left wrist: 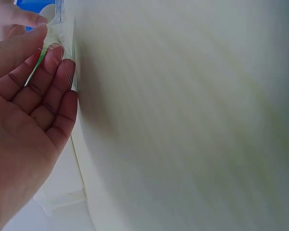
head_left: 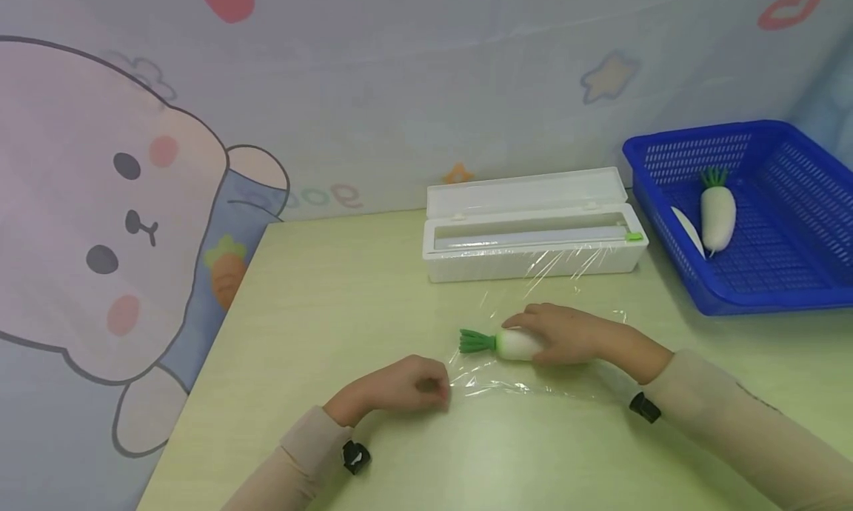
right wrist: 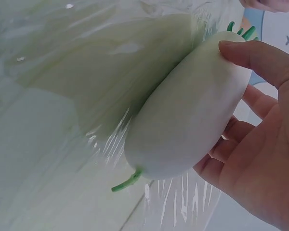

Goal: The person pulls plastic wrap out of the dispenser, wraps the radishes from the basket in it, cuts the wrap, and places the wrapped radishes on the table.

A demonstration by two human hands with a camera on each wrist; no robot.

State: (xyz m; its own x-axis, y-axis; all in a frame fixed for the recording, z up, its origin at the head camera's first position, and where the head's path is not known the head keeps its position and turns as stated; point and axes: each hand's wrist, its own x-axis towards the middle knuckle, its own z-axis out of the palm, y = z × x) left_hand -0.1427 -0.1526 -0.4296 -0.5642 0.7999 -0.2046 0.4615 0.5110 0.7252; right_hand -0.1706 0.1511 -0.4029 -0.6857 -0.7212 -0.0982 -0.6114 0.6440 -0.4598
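Holding a radish point(head_left: 516, 344) on clear film point(head_left: 489, 385).
Head: the right hand point(head_left: 566, 335) is gripping it over the counter point(head_left: 340, 289). Left wrist: the left hand point(left wrist: 29, 118) is pinching film, best kept taut. Right wrist: fingers point(right wrist: 238, 129) are cupping the radish, ideally lightly.

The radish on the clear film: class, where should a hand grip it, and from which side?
Probably round the thick middle of the radish, from above and the person's right, where the right hand is. It lies on its side, leaves pointing left, so its plump long sides give a grip two opposite surfaces. The thin leaves and root tip look like weaker holds.
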